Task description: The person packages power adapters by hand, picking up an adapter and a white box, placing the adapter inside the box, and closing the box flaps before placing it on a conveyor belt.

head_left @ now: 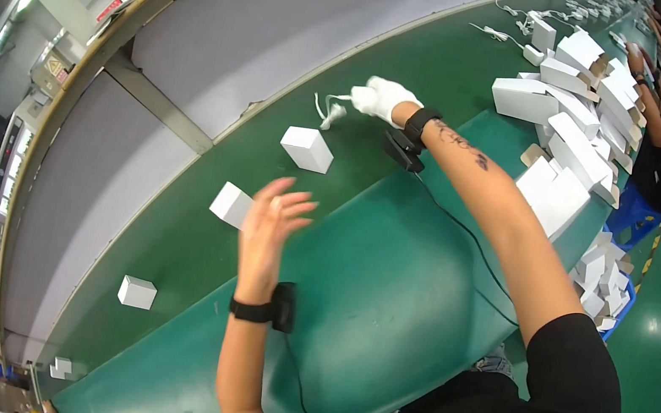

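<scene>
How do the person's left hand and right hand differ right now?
The right hand wears a white glove; the left hand is bare. The right hand is stretched far out over the green belt and closed on a white cable piece; the left hand is raised nearer the body, fingers spread, holding nothing, beside a small white box. Both wrists carry black bands.

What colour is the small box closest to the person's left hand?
White. The small box lies on the green belt just beside the open left hand, clearest in the head view.
</scene>
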